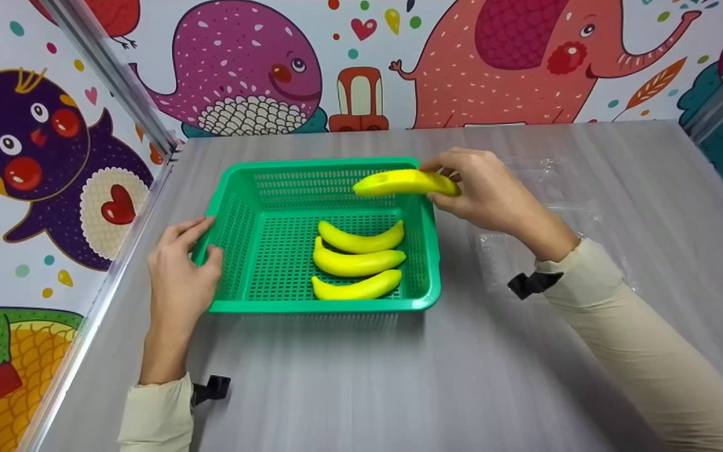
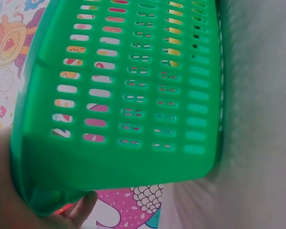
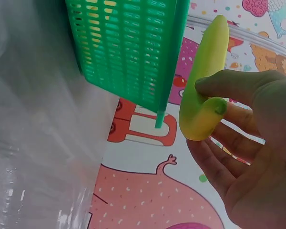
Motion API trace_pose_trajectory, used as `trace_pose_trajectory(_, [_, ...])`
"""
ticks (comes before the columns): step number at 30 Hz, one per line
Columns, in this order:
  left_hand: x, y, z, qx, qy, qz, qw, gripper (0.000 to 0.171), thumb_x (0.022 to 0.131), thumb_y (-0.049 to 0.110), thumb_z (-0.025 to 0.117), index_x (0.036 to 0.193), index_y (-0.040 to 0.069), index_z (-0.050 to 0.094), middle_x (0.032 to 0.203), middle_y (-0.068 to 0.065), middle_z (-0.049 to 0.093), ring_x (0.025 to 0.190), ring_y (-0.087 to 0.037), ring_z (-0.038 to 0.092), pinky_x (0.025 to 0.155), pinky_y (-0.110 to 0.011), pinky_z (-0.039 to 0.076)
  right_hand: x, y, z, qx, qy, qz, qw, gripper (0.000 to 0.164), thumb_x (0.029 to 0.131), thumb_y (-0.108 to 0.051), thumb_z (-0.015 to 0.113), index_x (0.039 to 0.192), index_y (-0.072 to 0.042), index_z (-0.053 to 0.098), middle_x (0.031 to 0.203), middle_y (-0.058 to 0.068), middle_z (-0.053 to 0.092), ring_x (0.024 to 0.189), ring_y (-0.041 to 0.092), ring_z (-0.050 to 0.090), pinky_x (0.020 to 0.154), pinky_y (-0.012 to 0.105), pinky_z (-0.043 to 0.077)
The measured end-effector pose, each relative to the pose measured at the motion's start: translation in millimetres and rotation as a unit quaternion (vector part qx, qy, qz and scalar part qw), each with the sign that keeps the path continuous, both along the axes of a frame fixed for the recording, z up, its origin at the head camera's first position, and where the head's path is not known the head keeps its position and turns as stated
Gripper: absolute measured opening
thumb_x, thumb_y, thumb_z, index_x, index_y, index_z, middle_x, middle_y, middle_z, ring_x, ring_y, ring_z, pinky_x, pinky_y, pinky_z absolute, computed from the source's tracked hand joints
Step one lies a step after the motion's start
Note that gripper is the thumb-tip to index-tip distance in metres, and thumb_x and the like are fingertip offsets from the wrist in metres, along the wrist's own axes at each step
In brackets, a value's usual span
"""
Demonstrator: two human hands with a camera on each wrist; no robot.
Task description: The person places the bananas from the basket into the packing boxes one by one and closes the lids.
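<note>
A green plastic basket [image 1: 324, 306] with slotted walls stands on the table. Its left rim is in the grip of my left hand [image 1: 179, 270], thumb on the inner side; the left wrist view shows the basket's outer wall [image 2: 109, 164] close up. Three yellow bananas [image 1: 361, 260] lie in a column on the basket floor, toward its right side. My right hand [image 1: 487, 191] pinches another banana [image 1: 405, 182] by one end, over the back right of the basket. In the right wrist view, the thumb presses this banana [image 3: 212, 50] near its stem, with the fingers behind.
Clear plastic packaging [image 1: 493, 263] lies on the table to the right of the basket, partly behind the right forearm. Printed wall panels [image 1: 361, 56] with cartoon animals stand at the back and sides of the grey table [image 1: 349, 389].
</note>
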State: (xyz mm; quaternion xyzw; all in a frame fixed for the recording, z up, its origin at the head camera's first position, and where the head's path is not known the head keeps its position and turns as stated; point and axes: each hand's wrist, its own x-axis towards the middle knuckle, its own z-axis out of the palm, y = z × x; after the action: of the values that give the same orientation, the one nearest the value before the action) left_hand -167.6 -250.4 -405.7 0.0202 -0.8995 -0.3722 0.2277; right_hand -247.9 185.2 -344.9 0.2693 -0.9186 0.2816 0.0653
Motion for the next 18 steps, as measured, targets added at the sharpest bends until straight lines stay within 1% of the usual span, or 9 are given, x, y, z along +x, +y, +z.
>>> trace_pose_trajectory(10, [1.0,-1,0.6,0.003,-0.004,0.005,1.0000,0.044,0.096,-0.002,0.066,0.139,0.002,0.073,0.140,-0.021,0.067,0.129,-0.041,0.066,0.109,-0.057,0.056,2.6,21,-11.2,-0.013,-0.009,-0.008,1.000,0.039,0.093,-0.007,0.083,0.132,-0.003,0.074,0.125,0.013,0.076,0.110,0.032,0.074,0.095,0.050,0.065])
trace_pose_trajectory(18, [0.9,0,0.7,-0.001,-0.001,0.008,1.0000,0.043,0.096,-0.001,0.065,0.138,0.003,0.074,0.136,-0.022,0.068,0.124,-0.042,0.067,0.106,-0.057,0.056,13.6,52,-25.7,-0.018,-0.011,-0.033,0.999,0.043,0.091,-0.004,0.084,0.133,-0.004,0.073,0.129,0.012,0.075,0.111,0.031,0.074,0.095,0.050,0.065])
